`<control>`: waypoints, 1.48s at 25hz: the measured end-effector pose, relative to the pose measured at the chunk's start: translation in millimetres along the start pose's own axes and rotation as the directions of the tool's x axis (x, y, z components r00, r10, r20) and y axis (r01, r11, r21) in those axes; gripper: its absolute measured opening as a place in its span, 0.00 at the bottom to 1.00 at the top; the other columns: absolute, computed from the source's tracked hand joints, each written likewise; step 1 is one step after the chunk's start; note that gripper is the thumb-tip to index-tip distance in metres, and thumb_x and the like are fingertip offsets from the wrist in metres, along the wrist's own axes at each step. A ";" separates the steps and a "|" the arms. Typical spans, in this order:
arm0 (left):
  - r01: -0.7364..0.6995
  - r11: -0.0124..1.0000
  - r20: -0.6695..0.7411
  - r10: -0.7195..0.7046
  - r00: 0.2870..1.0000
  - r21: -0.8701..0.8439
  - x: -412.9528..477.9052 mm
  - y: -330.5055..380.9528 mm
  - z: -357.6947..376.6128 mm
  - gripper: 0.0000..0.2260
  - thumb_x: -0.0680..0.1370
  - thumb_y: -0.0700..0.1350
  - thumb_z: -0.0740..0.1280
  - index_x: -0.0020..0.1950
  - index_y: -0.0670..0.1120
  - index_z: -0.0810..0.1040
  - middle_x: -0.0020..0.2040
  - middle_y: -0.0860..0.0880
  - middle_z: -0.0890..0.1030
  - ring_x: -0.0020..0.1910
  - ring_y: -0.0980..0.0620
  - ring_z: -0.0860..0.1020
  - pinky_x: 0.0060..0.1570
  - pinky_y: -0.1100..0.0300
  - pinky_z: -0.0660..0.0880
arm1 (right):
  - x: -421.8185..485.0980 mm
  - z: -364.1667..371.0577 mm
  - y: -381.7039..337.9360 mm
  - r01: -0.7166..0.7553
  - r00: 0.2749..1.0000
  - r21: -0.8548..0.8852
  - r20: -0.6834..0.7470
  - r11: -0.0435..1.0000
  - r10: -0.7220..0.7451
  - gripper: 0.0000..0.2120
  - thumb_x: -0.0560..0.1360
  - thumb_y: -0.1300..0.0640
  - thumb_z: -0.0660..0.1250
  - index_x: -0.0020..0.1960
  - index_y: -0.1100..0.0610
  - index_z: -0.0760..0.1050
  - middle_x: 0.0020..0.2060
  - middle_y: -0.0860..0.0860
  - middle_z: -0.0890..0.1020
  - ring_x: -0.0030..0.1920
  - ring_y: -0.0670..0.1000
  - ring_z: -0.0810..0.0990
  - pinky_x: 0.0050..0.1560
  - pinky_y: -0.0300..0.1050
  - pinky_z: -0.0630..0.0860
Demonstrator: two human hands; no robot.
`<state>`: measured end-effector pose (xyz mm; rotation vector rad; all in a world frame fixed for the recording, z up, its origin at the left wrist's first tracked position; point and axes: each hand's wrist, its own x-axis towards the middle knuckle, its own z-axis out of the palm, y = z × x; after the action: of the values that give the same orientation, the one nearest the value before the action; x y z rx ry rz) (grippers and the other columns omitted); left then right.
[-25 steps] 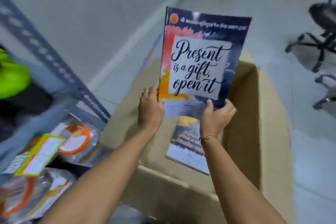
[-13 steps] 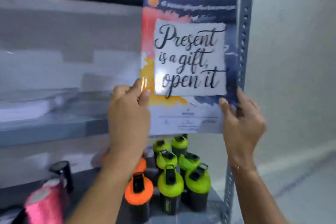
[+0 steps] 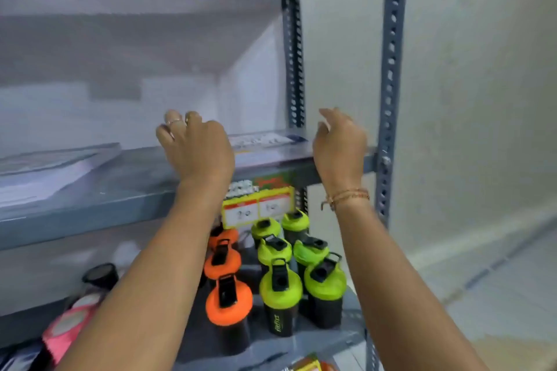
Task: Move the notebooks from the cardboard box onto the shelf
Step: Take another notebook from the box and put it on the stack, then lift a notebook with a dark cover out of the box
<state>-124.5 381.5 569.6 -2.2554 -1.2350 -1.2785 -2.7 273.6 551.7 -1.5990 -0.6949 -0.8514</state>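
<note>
- Grey metal shelf (image 3: 120, 190) carries a notebook (image 3: 265, 141) lying flat between the two hands, close to the right-hand upright (image 3: 390, 99).
- Left hand (image 3: 196, 150) hovers just above the shelf board at the notebook's left edge, fingers loosely curled and gripping nothing.
- Right hand (image 3: 339, 144) is at the notebook's right edge, fingers half bent and apart from the cover as far as can be seen; it too grasps nothing.
- Judging by this, one placement looks finished: the notebook rests on the board and both hands are let go.
- Well to the left of the left hand lies a stack of notebooks (image 3: 51, 169), so part of the job seems done already.
- How many remain cannot be told, since the cardboard box is out of view; going back to it is probably what is left.
- From this low angle the notebook shows only as a thin, flat sliver: a pale cover with blurred dark print and a bluish corner, too smeared to read.
- Below both wrists stand green-lidded bottles (image 3: 280, 280) and orange-lidded bottles (image 3: 229, 301), no part of the task.
</note>
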 end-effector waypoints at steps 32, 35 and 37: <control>-0.205 0.698 0.680 0.716 0.161 -0.686 -544.7 229.0 169.3 0.10 0.73 0.32 0.66 0.54 0.37 0.78 0.54 0.36 0.77 0.55 0.37 0.76 0.54 0.48 0.72 | -421.9 -314.7 323.0 -0.996 -0.004 -0.068 -0.634 -0.060 0.773 0.14 0.74 0.66 0.66 0.59 0.66 0.70 0.57 0.61 0.71 0.59 0.63 0.73 0.60 0.51 0.70; -0.103 0.604 0.512 0.743 0.430 -0.790 -450.8 210.9 132.3 0.15 0.73 0.34 0.66 0.60 0.39 0.76 0.55 0.37 0.76 0.54 0.38 0.75 0.53 0.51 0.70 | -349.0 -282.7 286.3 -0.941 0.278 -0.047 -0.670 0.334 0.688 0.18 0.73 0.67 0.67 0.61 0.70 0.68 0.59 0.66 0.71 0.61 0.64 0.70 0.59 0.41 0.64; -0.063 0.523 0.359 0.662 0.658 -0.850 -369.4 183.8 100.9 0.19 0.73 0.32 0.66 0.64 0.38 0.76 0.52 0.36 0.78 0.50 0.41 0.76 0.51 0.56 0.70 | -289.9 -250.9 249.6 -0.803 0.468 -0.039 -0.660 0.595 0.588 0.19 0.72 0.66 0.69 0.59 0.72 0.69 0.55 0.66 0.72 0.59 0.64 0.73 0.56 0.38 0.66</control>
<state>-14.5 129.0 246.2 -3.5862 -0.0800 -0.9163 -3.4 -17.3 198.5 -1.5803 0.6294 -0.7648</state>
